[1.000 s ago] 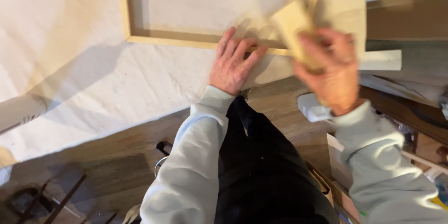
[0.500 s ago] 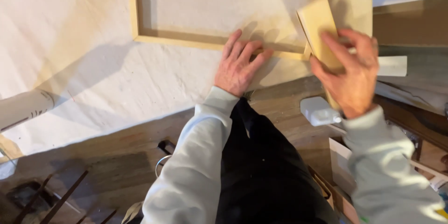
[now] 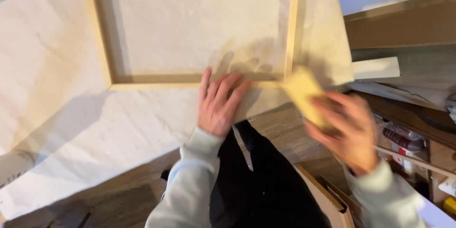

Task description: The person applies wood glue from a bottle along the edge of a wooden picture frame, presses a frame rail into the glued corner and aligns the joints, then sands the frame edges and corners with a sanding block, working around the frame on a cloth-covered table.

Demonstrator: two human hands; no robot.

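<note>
Pressing left hand point(image 3: 219, 106) on wooden frame point(image 3: 190, 80); right hand point(image 3: 349, 130) gripping wood block point(image 3: 306, 96)

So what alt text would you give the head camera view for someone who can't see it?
A person's left hand presses flat on pale cloth beside a wooden frame, while the blurred right hand holds a small wooden block at the frame's corner.

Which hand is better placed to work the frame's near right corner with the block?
The right hand. It already grips the pale block, whose tip sits at the wooden frame corner. The left hand lies flat, fingers spread over the frame's near rail, probably steadying it.
</note>
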